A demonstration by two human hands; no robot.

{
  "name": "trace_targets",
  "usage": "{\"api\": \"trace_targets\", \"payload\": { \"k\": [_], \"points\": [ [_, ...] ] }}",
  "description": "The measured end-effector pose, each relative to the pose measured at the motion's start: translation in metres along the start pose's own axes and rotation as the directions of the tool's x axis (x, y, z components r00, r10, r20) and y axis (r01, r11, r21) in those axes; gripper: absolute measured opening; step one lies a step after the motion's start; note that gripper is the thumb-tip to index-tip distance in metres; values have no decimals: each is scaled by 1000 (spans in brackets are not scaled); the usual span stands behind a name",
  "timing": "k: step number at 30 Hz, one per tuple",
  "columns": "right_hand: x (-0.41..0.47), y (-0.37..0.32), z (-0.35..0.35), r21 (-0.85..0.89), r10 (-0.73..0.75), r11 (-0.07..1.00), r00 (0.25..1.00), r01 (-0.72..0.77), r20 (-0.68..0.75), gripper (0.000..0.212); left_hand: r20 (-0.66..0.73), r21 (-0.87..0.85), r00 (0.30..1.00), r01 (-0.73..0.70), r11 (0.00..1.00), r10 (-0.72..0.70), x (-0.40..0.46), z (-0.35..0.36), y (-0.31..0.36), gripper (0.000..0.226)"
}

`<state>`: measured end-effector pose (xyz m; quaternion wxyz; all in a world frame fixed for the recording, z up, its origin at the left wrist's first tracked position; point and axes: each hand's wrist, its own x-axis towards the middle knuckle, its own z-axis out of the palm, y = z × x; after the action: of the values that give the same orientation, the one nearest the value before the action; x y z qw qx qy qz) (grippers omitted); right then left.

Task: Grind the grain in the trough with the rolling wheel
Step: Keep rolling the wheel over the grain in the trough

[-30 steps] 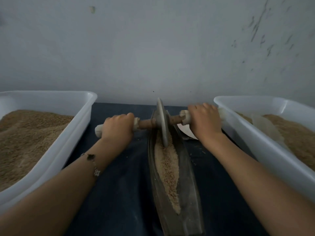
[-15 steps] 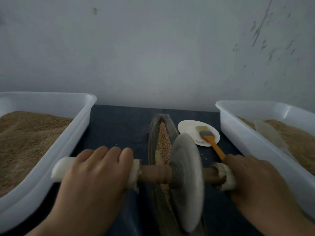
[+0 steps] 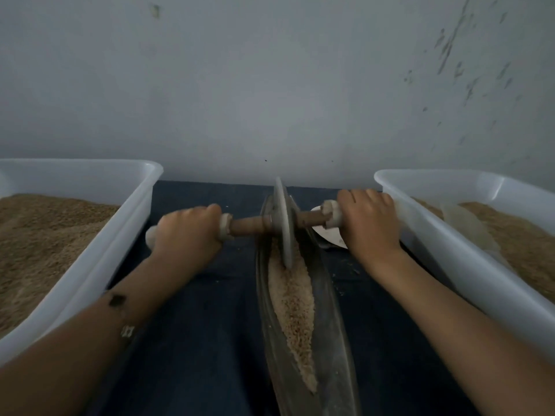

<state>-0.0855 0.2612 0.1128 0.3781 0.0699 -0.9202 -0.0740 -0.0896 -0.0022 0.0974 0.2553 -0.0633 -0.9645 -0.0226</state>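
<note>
Both hands, left hand [image 3: 186,232] and right hand [image 3: 368,223], grip the rolling wheel [image 3: 283,220] axle at the trough's [image 3: 336,340] far end.
Grain [image 3: 292,304] lines the trough; two grain-filled tubs, left tub [image 3: 126,223] and right tub [image 3: 435,244], crowd both desk edges.

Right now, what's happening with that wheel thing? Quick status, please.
Left hand and right hand grip the axle ends. Rolling wheel upright at the trough's far end, grain lying nearer. Path unobstructed.

- Rolling wheel [image 3: 283,223]: grey disc on a brown wooden axle, upright on edge at the trough's far end.
- Trough [image 3: 333,334]: long, narrow, dark metal.
- Grain [image 3: 292,307]: tan strip along its channel.
</note>
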Motion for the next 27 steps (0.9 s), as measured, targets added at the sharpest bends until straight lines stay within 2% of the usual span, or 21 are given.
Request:
{"api": "trace_targets", "payload": {
  "k": [3, 6, 9, 12, 14, 16, 19, 20, 21, 23, 25, 27],
  "points": [
    [8, -1, 9, -15, 31, 999, 999, -31, 43, 18, -55, 18, 998, 19, 1000, -18, 11, 5, 0, 19],
    [-5, -2, -3, 16, 34, 999, 998, -35, 45, 20, -36, 50, 999, -15, 999, 17, 1, 0, 2, 20],
    [-33, 2, -26, 58, 13, 998, 983, -23, 182, 20, 35, 63, 997, -75, 995, 73, -22, -20, 4, 24],
    [-65, 11, -56, 122, 13, 991, 954, -52, 301, 31, 63, 81, 985, -168, 982, 164, -57, -49, 11, 34],
    [-80, 13, -75, 98, 41, 991, 888, -96, 458, 28, 17, 8, 961, -275, 961, 275, -79, -71, 12, 44],
    [-86, 20, -84, 66, 32, 994, 828, -83, 560, 22, -49, -90, 945, -328, 940, 325, -94, -87, 8, 48],
    [-83, 23, -90, 32, 35, 997, 770, -73, 638, 23, 133, -77, 931, -333, 940, 340, -96, -95, 4, 57],
    [-82, 21, -90, 33, 11, 999, 772, -42, 636, 27, 211, -13, 932, -300, 954, 296, -93, -95, 5, 52],
    [-82, 20, -88, 43, -5, 999, 791, -28, 611, 35, 227, 49, 939, -274, 960, 257, -89, -90, 5, 41],
    [-82, 17, -81, 150, -21, 987, 886, -55, 463, 47, 232, 100, 960, -184, 978, 157, -80, -77, 8, 25],
    [-76, 16, -61, 147, -26, 989, 943, -24, 332, 37, 182, 109, 978, -123, 986, 102, -65, -62, 11, 26],
    [-58, 14, -38, 119, -13, 993, 964, -19, 264, 29, 88, 96, 994, -70, 993, 61, -47, -43, 10, 31]
  ]
}}
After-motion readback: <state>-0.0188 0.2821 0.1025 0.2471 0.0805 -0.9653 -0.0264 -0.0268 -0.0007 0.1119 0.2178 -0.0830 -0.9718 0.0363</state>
